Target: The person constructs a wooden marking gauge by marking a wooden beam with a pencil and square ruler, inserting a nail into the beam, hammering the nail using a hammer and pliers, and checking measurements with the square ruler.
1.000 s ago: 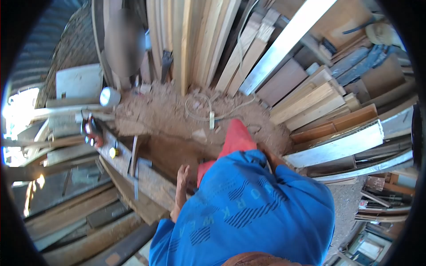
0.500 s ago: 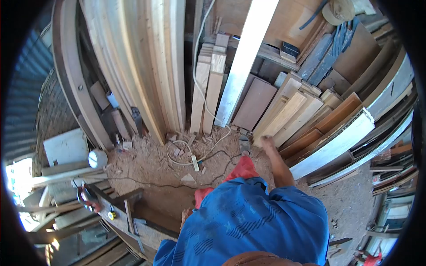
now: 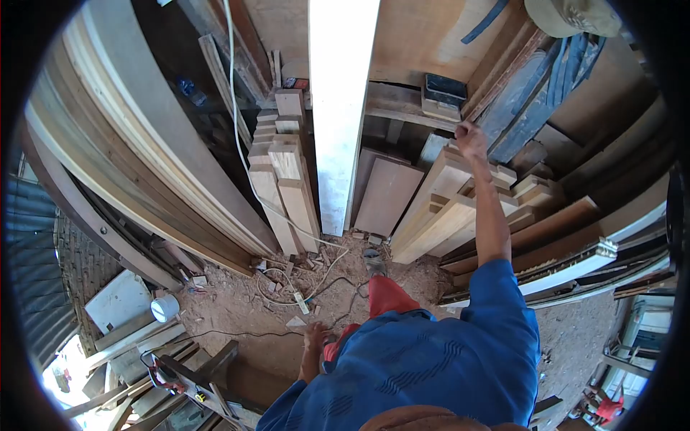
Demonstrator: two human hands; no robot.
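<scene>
My right hand is stretched up and forward, its fingers closed on the top end of a pale wooden plank that leans in a stack of planks against the wall. My left hand hangs low beside my red trousers, fingers loosely apart, holding nothing. A tall white board leans upright just left of the plank stack. My blue sleeve covers the right arm down to the elbow.
Long curved boards lean at the left. A white cable runs down to a power strip on the sawdust floor. A workbench with a red tool stands at lower left, a white tin nearby. More boards are stacked at right.
My view has tilted up toward the wall. My right hand rose from my side, reached across the plank stack and took hold of a plank's top end. My left hand stayed low.
</scene>
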